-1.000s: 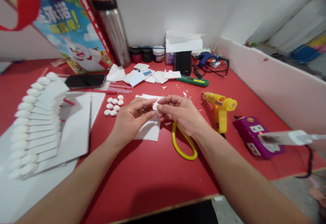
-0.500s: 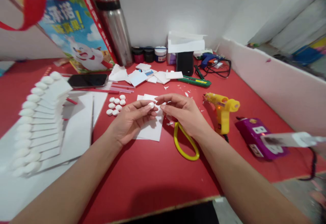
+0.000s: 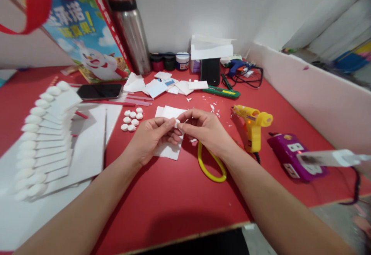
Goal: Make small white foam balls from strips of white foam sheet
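Between thumb and fingers, my left hand (image 3: 156, 136) pinches a small white foam piece (image 3: 176, 123). My right hand (image 3: 205, 129) is closed too, its thumb and forefinger touching the same piece from the right. Both hands hover over white sheets (image 3: 171, 151) lying on the red table. Left of them sits a cluster of several small white rounded pieces (image 3: 131, 119). A yellow ring-shaped tube (image 3: 211, 171) lies under my right wrist. Farther left stands a curved white staircase-like model (image 3: 52, 139) edged with white rounded pieces.
A yellow glue gun (image 3: 251, 125) and a purple box (image 3: 295, 156) are at the right. Behind lie a green cutter knife (image 3: 223, 92), white scraps (image 3: 158, 88) and a phone (image 3: 100, 91). A steel flask (image 3: 130, 30) and a printed bag (image 3: 92, 42) stand at the back left.
My right hand's fingertips have closed in on the white foam piece, which has shifted slightly right and down. The sheets beneath have moved a little left.
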Tool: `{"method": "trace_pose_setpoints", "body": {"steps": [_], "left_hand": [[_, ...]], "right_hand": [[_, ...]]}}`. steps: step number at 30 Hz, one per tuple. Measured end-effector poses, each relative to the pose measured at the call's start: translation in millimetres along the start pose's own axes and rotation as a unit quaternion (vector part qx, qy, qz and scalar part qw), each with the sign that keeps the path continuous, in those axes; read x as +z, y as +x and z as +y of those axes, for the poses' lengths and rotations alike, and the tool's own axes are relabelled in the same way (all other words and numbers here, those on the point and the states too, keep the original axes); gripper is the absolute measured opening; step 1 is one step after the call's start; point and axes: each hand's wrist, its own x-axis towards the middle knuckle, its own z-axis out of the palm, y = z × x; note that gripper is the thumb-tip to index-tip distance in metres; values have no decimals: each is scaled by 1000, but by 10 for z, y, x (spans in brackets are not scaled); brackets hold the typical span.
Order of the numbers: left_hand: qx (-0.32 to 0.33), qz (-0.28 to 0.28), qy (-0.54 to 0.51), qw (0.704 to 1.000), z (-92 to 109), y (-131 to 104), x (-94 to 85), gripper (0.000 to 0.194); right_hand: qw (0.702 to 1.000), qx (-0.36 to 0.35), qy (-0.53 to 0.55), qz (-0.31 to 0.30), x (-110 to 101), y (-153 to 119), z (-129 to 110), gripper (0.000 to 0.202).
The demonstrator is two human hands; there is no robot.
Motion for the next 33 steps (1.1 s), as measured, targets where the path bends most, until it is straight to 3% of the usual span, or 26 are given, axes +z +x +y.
{"method": "trace_pose_setpoints", "body": {"steps": [8,11,13,15,17,20,23,27,30,33], "left_hand": [[95,59,88,990,16,-22,29,29],[90,65,79,991,-2,-22,20,27],[76,69,49,993,-14,-16,14,26],[69,74,21,995,-19,-5,7,23],[65,77,0,995,-12,8,0,21],[55,89,-28,994,17,21,-11,19],[46,100,-60,992,46,20,-21,19],[40,84,-79,993,52,15,-30,19],[24,83,-72,994,42,20,-40,22],[8,84,-79,993,40,26,-58,23]], "right_hand": [[997,20,75,12,43,18,34,26],[1000,3,14,26,17,18,41,24],[992,-43,-93,69,-27,-11,-5,20],[955,-101,-248,124,-74,-84,-129,13],[892,-110,-417,137,-98,-201,-316,12],[754,-16,-651,87,-77,-413,-573,18],[672,64,-737,15,-38,-586,-596,24],[645,83,-760,1,-39,-675,-329,30],[652,81,-753,38,-48,-650,-193,37],[669,110,-734,38,-70,-603,-207,39]]}}
